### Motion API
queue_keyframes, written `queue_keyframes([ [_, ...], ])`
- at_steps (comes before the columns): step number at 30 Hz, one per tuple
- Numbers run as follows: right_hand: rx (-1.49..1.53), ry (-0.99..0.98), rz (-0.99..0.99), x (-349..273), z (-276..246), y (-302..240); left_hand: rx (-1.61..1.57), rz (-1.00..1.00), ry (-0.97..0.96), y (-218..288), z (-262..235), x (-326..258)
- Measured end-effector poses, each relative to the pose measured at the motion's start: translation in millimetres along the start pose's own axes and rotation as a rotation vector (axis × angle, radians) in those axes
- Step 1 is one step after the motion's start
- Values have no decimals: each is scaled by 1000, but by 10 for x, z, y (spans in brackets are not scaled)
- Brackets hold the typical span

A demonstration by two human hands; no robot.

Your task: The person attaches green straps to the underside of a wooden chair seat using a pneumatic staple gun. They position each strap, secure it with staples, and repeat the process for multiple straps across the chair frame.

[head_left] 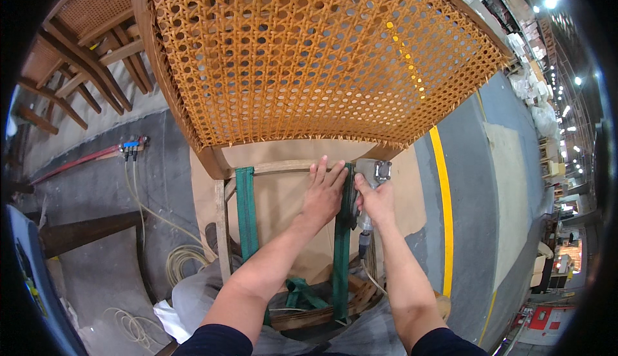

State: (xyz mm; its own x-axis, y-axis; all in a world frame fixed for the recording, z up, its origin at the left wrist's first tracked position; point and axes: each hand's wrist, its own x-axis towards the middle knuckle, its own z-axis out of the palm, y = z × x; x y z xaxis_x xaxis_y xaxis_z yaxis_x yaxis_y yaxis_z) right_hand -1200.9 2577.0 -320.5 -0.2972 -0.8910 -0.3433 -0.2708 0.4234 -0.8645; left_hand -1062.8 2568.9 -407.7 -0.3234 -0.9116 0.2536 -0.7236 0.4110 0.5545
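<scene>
My right hand [376, 200] is wrapped round the grip of a grey pneumatic staple gun [381, 170], whose air hose [372, 273] hangs from the base of the handle. The tool is at the right end of a wooden seat rail [283, 167], beside a green webbing strap [341, 253]. On that strap's far end and the rail rests my left hand [322, 195], fingers stretched out, holding nothing. A second green strap [246, 211] runs along the frame's left side. Above the rail rises a chair back of woven cane [290, 66] with ragged cut edges.
Brown cardboard [412, 195] lies beneath the chair. Coiled air hose [183, 262] and a hose manifold [133, 145] are on the floor at left. More cane chairs [96, 47] stand at far left. A yellow floor line [444, 208] runs along the right.
</scene>
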Motion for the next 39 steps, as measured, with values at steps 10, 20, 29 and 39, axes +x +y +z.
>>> queue_keyframes([
  [10,53,-70,5,-24,77,-161,-31,-6,26,-56,-86,-29],
  [20,52,-110,-3,-7,102,-184,-679,-622,-45,150,50,-252],
  [29,35,-115,-7,-54,86,-164,-741,-667,-78,94,164,-228],
  [39,37,-57,-39,-28,64,-123,-821,-804,-102,141,250,-275],
])
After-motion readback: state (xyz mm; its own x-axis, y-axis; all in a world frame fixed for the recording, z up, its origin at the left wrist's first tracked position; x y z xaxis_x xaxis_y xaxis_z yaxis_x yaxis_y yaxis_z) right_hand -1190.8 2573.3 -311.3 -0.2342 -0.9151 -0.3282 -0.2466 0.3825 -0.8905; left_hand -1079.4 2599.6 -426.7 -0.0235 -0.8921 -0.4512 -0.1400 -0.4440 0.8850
